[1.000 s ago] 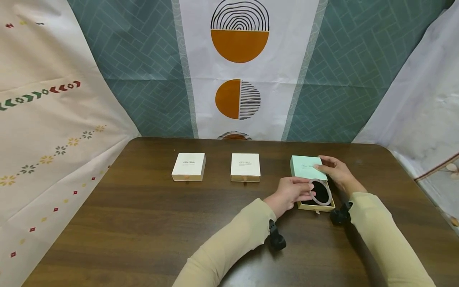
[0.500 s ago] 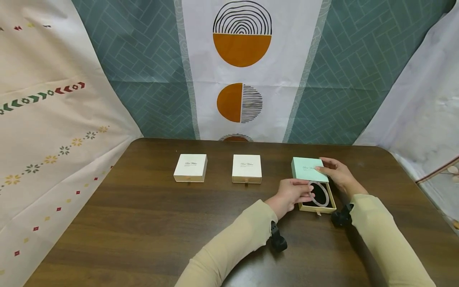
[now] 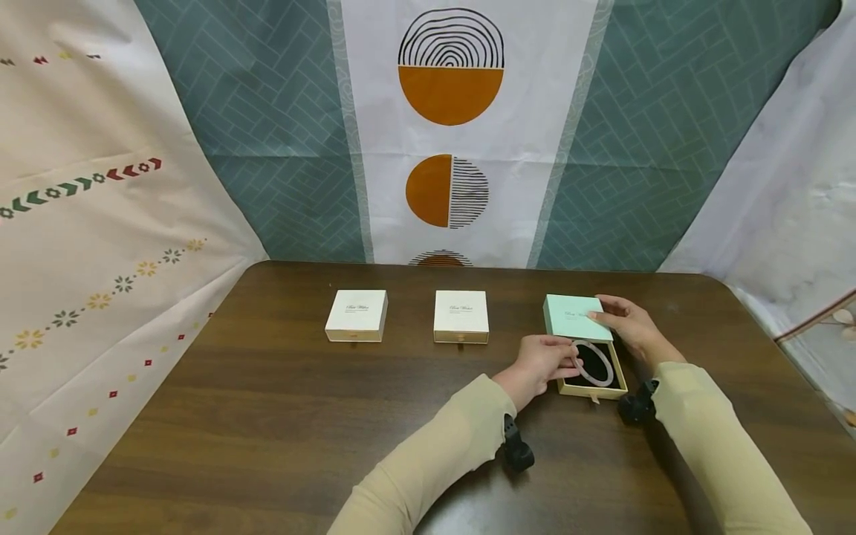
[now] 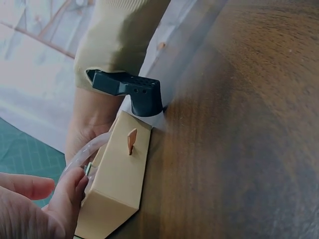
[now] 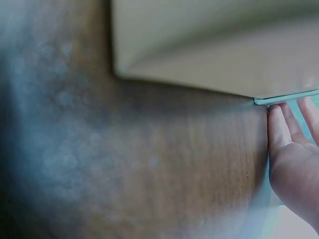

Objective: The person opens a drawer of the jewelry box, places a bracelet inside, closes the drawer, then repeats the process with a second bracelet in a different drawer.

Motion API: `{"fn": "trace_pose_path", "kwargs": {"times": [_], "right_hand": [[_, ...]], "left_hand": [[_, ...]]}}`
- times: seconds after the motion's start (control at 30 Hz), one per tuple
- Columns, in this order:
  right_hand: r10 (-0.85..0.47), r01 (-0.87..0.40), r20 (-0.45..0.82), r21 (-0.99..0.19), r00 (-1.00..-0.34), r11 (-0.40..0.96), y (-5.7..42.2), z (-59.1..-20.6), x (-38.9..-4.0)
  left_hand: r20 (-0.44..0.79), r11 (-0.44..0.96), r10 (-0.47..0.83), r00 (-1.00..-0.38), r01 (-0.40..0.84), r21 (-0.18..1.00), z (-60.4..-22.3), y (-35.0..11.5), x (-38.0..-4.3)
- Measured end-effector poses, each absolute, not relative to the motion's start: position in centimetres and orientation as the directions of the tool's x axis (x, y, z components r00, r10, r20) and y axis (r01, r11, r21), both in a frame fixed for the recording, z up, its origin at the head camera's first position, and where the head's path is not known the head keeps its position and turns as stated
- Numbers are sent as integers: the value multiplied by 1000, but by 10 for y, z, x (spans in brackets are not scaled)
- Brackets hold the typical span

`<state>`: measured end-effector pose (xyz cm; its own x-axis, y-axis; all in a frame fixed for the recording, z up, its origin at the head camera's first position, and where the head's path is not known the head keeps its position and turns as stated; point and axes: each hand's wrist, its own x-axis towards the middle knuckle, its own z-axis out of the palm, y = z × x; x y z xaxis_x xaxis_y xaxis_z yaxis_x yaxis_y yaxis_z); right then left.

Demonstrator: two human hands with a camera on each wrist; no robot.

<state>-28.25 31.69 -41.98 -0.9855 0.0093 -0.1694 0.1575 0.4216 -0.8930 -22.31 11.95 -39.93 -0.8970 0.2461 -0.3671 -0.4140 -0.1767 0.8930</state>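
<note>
In the head view, my left hand [image 3: 538,362] pinches the edge of a pale translucent bangle [image 3: 609,365] between thumb and fingers. The bangle is over the pulled-out drawer [image 3: 582,390] of a mint-green gift box [image 3: 567,318]; whether it touches the black lining is unclear. My right hand [image 3: 631,325] grips the box's green sleeve at its right side, thumb on top. The left wrist view shows the bangle [image 4: 84,153] tilted beside the cream drawer front [image 4: 119,164] with its small ribbon pull [image 4: 131,141]. In the right wrist view, fingers [image 5: 279,127] lie against the sleeve's edge.
Two white gift boxes, one at the left [image 3: 357,312] and one in the middle [image 3: 461,313], stand closed in a row on the brown wooden table [image 3: 267,431]. Patterned cloths [image 3: 287,148] hang behind and at the sides. A black wrist camera [image 3: 517,446] hangs under the left wrist.
The bangle has shifted slightly left relative to the drawer, still pinched in my left hand. My right hand keeps its grip on the sleeve. The head view has shifted slightly.
</note>
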Motion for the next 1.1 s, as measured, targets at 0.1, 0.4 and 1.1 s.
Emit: {"fn": "trace_pose_path", "kwargs": {"times": [0.1,0.4,1.1], "right_hand": [[3,157,-172,-890,-985,428,318,-420,-283],[-4,149,-166,-891,-986,429,317,-419,-281],[11,155,-166,-895,-986,419,317,-420,-283]], "left_hand": [[-374,-182,230,-899,-417,890,-397,121,-222],[-367,-142,215,-905,-401,905,-389,122,-218],[-378,-80,204,-903,-400,913,-368,119,-214]]}}
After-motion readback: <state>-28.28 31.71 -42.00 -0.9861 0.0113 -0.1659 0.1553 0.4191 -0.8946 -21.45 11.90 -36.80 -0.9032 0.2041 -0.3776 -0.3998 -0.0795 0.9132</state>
